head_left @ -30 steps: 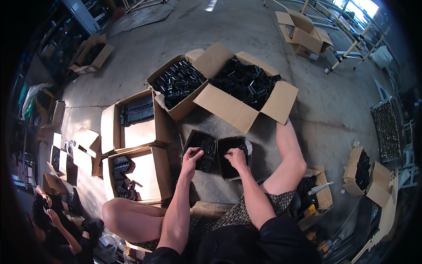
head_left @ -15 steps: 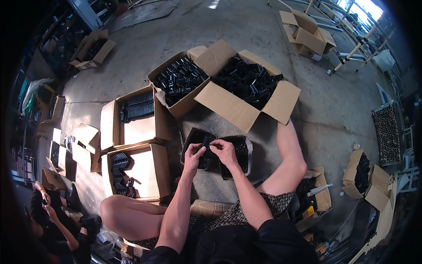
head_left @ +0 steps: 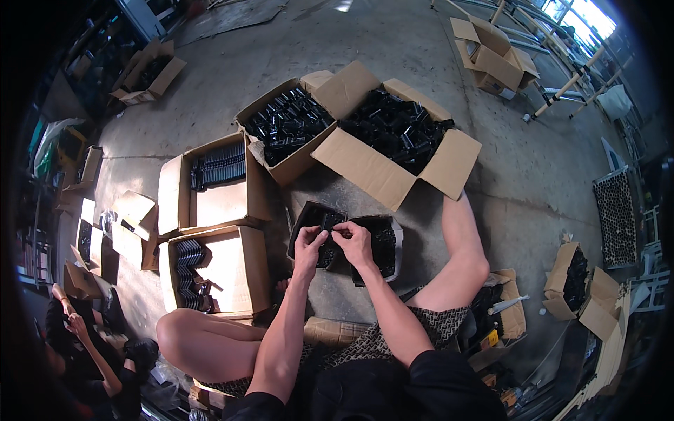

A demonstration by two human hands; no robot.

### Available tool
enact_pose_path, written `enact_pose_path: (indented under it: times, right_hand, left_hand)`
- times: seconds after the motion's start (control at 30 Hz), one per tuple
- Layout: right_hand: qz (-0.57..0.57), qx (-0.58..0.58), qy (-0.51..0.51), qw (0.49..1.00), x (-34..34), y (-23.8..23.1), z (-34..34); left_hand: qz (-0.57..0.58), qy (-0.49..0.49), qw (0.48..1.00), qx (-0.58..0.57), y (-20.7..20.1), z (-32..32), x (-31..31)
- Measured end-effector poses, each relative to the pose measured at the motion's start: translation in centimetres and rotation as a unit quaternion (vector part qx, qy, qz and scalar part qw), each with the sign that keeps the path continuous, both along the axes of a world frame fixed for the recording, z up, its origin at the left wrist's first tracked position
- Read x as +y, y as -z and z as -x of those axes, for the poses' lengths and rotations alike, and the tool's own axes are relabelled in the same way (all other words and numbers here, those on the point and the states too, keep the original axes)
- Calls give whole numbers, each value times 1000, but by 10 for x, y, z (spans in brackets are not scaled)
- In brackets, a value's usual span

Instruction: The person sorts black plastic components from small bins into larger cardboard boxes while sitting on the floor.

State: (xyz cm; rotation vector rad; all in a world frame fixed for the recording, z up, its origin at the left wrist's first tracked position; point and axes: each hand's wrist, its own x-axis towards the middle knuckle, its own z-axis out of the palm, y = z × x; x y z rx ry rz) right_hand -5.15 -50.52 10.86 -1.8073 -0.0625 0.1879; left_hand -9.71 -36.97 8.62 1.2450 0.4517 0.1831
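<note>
Over two small dark bins, my left hand [head_left: 309,245] and my right hand [head_left: 355,243] meet with their fingertips close together. A small black plastic piece [head_left: 328,222] stands between them, gripped by my left fingers. The right thumb and fingers are pinched at its side; whatever small thing they may hold is too small to make out. Beneath my left hand is the left bin [head_left: 298,217], with small black parts inside. Close by on the right, the second bin [head_left: 399,245] also holds small black parts, partly covered by my right wrist.
Ahead stand two open cartons [head_left: 365,167] heaped with glossy black parts. To my left, an upper carton [head_left: 219,203] and a lower carton [head_left: 228,274] hold neat rows of black pieces. A co-worker [head_left: 84,344] sits at the far left. Another box [head_left: 516,316] lies by my right knee.
Both hands stay together over the bins with only slight finger movement. The view has shifted a little. At the far left, the co-worker's hands have moved slightly.
</note>
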Motion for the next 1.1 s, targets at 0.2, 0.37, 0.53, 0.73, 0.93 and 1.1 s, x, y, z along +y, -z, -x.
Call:
enact_pose_path:
  times: [0.2,0.37,0.53,0.73,0.93,1.1]
  right_hand:
    - [24,-21,15,999,1,0,1]
    - [19,-27,19,999,0,-4,3]
    - [28,-52,22,998,0,4,3]
    - [167,-35,-17,985,1,7,-1]
    - [43,-32,-7,999,-5,11,2]
    - [141,36,-81,986,-11,-5,-6]
  left_hand:
    - [-18,-8,1000,-11,5,-1,-2]
    - [-38,-9,999,-22,12,-3,-1]
    - [-50,-1,998,-37,7,-6,-2]
    - [-66,-2,997,-41,20,-7,-3]
    - [-50,12,998,-35,16,-8,-9]
    - [-36,3,999,-17,15,-7,-5]
